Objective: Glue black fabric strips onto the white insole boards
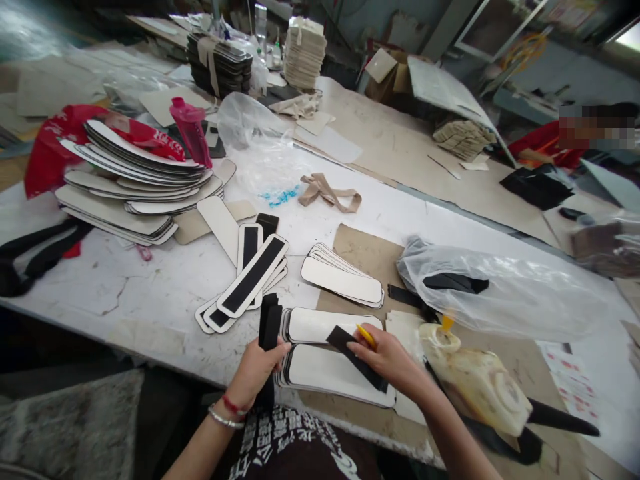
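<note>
My left hand (257,370) is closed around a bundle of black strips (270,323) that stands up at the table's front edge. In my right hand (383,353) are a yellow tool (367,335) and a single black strip (357,360), which lies slanted over the white panels. Two stacks of white rounded panels, a rear one (313,325) and a front one (320,370), lie between my hands. Behind them is a fanned stack of white panels (340,277). To the left, panels with black strips on them (254,275) lie crossed over each other.
A stained plastic container (480,383) lies right of my right hand, below a clear plastic bag (520,293). Curved panels (135,167) and a pink bottle (193,132) stand at left. A person's red sleeve (545,143) shows at far right.
</note>
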Demonstrator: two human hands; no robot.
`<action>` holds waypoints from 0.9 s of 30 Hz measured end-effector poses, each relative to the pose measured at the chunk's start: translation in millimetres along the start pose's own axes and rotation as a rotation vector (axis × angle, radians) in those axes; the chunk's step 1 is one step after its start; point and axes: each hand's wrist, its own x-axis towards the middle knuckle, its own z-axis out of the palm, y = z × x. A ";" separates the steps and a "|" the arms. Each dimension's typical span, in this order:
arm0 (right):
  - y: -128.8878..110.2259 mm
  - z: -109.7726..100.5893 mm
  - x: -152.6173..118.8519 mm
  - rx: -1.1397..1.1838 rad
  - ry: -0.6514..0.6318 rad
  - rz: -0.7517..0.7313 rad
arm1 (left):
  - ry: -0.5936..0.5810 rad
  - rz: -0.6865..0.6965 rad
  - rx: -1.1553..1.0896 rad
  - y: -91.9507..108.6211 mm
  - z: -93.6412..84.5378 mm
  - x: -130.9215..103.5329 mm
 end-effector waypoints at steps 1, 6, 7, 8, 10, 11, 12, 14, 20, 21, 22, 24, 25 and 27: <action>-5.2 7.0 12.8 -0.032 -0.065 -0.030 | 0.048 0.013 0.003 -2.0 2.7 8.3; -20.7 39.1 68.8 -0.130 -0.236 -0.142 | 0.221 0.079 0.115 -15.0 13.1 43.6; -20.6 43.3 76.6 -0.185 -0.245 -0.143 | 0.236 0.085 0.143 -16.9 13.5 47.5; -19.9 46.7 83.0 -0.245 -0.246 -0.136 | 0.241 0.086 0.162 -18.3 13.7 50.2; -18.2 51.0 92.2 -0.337 -0.232 -0.116 | 0.234 0.073 0.177 -19.7 14.0 52.8; -17.7 52.2 95.3 -0.357 -0.227 -0.108 | 0.228 0.066 0.177 -19.9 14.2 53.3; -17.3 53.1 97.6 -0.366 -0.225 -0.100 | 0.221 0.059 0.180 -19.7 14.5 53.4; -17.1 54.4 100.8 -0.394 -0.227 -0.083 | 0.209 0.047 0.193 -18.4 15.5 53.3; -13.5 59.3 105.5 -0.455 -0.249 -0.064 | 0.202 0.020 0.325 -5.3 20.0 53.0; -12.5 60.1 105.9 -0.462 -0.252 -0.066 | 0.200 0.024 0.338 -2.6 20.8 53.3; -11.7 60.8 106.1 -0.469 -0.250 -0.067 | 0.198 0.028 0.347 -0.3 21.4 53.9; -10.6 61.9 106.1 -0.482 -0.245 -0.068 | 0.192 0.029 0.360 2.6 21.9 55.5; -10.4 62.3 106.1 -0.487 -0.242 -0.067 | 0.187 0.029 0.363 3.2 21.8 56.5; -10.2 62.7 106.0 -0.497 -0.235 -0.063 | 0.171 0.031 0.359 2.9 20.8 58.5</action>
